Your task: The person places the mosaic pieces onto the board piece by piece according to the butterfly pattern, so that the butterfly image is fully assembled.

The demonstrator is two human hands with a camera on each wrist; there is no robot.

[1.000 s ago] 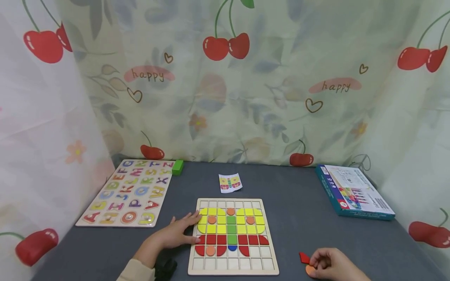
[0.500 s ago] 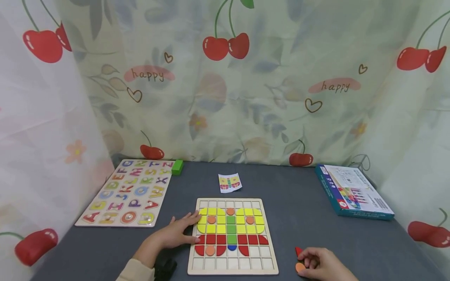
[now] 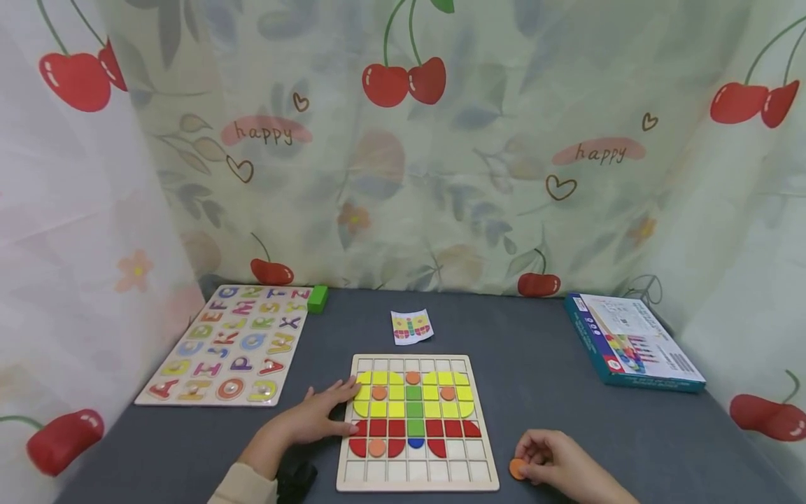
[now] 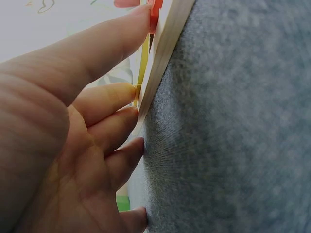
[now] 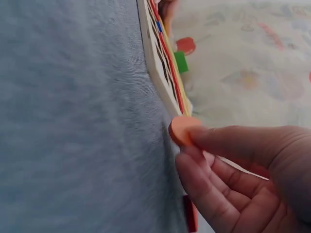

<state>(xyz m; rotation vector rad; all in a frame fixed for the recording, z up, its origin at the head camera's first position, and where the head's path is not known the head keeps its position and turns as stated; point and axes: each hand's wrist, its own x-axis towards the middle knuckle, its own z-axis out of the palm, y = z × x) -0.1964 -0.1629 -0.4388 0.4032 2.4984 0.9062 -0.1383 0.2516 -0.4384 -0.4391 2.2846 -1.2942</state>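
My left hand (image 3: pixel 315 416) rests along the left edge of a wooden grid board (image 3: pixel 393 474), fingers extended. In the left wrist view its fingertips (image 4: pixel 138 92) touch the board's side and rim. Yellow, red, green, orange and blue pieces fill much of the grid, with bare squares at the lower right. Right of the board, my right hand (image 3: pixel 554 458) pinches an orange disc (image 3: pixel 518 469) between thumb and forefinger. The right wrist view shows that disc (image 5: pixel 183 130) tilted, and a red piece (image 5: pixel 191 213) beside the lower fingers, hidden in the head view.
A small picture card (image 3: pixel 412 327) lies behind the board. The alphabet puzzle (image 3: pixel 143 402) stands at the left, with a green block (image 3: pixel 317 299) at its far corner. A flat box (image 3: pixel 636 343) is at the right, before a patterned curtain (image 3: pixel 478 210).
My right hand has moved left toward the board, carrying the orange disc. The red piece shifted left with it and no longer shows in the head view. My left hand stays still.
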